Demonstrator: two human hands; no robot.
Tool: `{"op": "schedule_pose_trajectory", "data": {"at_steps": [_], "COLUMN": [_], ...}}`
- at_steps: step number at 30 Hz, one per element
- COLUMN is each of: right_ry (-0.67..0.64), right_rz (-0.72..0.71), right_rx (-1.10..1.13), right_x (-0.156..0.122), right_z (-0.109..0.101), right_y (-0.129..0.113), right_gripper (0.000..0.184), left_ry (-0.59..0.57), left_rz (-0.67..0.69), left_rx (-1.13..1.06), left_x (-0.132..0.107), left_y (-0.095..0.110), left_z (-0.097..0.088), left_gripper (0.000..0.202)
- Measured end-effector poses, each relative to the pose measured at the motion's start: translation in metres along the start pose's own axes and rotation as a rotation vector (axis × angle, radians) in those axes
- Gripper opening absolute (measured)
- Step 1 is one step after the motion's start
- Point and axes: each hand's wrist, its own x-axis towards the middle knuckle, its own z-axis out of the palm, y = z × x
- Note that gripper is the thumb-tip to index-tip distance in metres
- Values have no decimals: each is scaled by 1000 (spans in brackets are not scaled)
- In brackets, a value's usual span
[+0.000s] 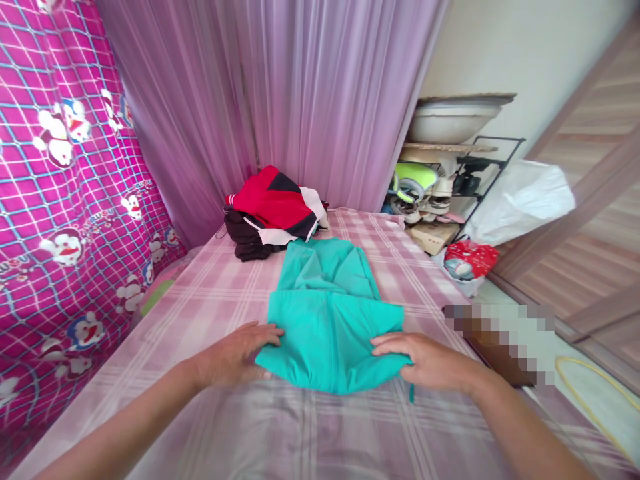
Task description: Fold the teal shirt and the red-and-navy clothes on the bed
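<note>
A teal garment [330, 313] lies partly folded on a bed with a pink plaid sheet [210, 300]. My left hand [239, 353] rests at the garment's near left corner, its fingers closed on the cloth edge. At the near right corner my right hand [425, 360] lies with its fingers curled over and onto the fabric. Both hands sit at the garment's near edge.
A pile of red, black and white clothes [273, 212] sits at the bed's far end before purple curtains [280, 100]. A pink cartoon-print cloth [65, 200] hangs on the left. To the right stand a shoe rack [435, 193], a white bag [520, 200] and a red bag [470, 259].
</note>
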Motion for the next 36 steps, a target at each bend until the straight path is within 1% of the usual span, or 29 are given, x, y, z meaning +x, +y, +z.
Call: {"op": "schedule_pose_trajectory", "data": {"at_steps": [2, 3, 5, 7, 8, 10, 11, 13, 15, 17, 18, 20, 22, 24, 25, 28, 30, 32, 34, 36], "right_ry": [-2, -8, -40, -69, -68, -17, 28, 144, 294, 429, 472, 504, 513, 520, 520, 510, 505, 510, 519, 528], "right_rz": [2, 0, -3, 7, 23, 69, 92, 129, 132, 106, 84, 42, 36, 63, 74, 80, 80, 96, 114, 121], "right_rx": [-19, -30, -28, 17, 47, 93, 103, 96, 69, 28, 0, -78, -168, -224, -229, -202, -185, -175, -167, -167], "right_x": [1, 1, 1, 2, 4, 13, 20, 39, 63, 88, 101, 123, 138, 145, 146, 143, 140, 139, 138, 137], "right_z": [-3, -5, -10, -18, -22, -30, -33, -38, -39, -33, -28, -14, 3, 19, 25, 32, 32, 31, 33, 35], "right_y": [-2, -3, -5, -5, -4, 0, 2, 6, 8, 7, 6, 6, 10, 17, 20, 27, 27, 26, 27, 28], "right_gripper": [56, 55, 52, 48, 43, 33, 32, 36, 36, 32, 31, 31, 33, 34, 35, 38, 37, 36, 35, 34], "left_ry": [-67, -97, -143, -142, -118, -29, 30, 147, 249, 344, 390, 456, 472, 443, 412, 263, 154, 71, 36, 41], "left_rz": [-14, -23, -56, -106, -136, -193, -216, -256, -302, -330, -329, -308, -296, -268, -233, -76, -4, 11, -10, -54], "left_rx": [-58, -93, -175, -261, -298, -340, -342, -305, -217, -73, 16, 207, 396, 555, 618, 746, 795, 807, 780, 749], "left_x": [3, 5, 9, 17, 23, 38, 47, 64, 79, 94, 101, 116, 134, 156, 168, 206, 228, 243, 252, 259], "left_y": [-3, -4, -7, -11, -13, -20, -25, -36, -51, -65, -72, -82, -88, -92, -94, -109, -128, -153, -178, -201], "left_z": [-12, -18, -31, -40, -43, -44, -42, -39, -38, -44, -50, -66, -84, -101, -108, -122, -125, -125, -124, -123], "left_gripper": [68, 72, 69, 59, 55, 53, 54, 53, 49, 46, 46, 50, 57, 64, 66, 67, 66, 63, 59, 56]}}
